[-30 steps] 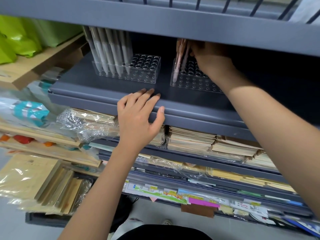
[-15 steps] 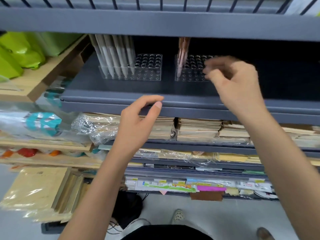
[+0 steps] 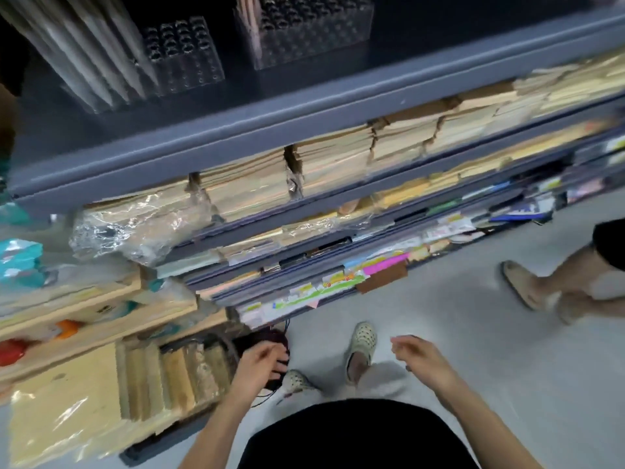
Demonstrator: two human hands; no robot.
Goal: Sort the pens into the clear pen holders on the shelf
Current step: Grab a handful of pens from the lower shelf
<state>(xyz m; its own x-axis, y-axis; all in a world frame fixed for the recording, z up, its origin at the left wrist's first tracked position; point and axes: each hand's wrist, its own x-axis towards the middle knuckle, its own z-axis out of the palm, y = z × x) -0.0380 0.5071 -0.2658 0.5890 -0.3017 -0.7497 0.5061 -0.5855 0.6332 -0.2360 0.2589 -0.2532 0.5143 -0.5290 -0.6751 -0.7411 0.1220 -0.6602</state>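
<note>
Grey shelving is tilting across a blurred view as the head is swinging down toward the pale floor. Both hands are now hanging low, well away from the shelf where they were working a moment ago, the right one then just leaving the right-hand holder. The left hand is reaching over a dark bundle of cords at the shelving's foot, fingers loosely bent; whether it is gripping the bundle I cannot tell. The right hand is hovering nearby, fingers loosely curled and carrying nothing. Up on the shelf, white pens are standing in the left clear holder and pinkish pens in the right clear holder, with many sockets showing bare. Probably the person is bending for more stock, though no loose pens are showing.
</note>
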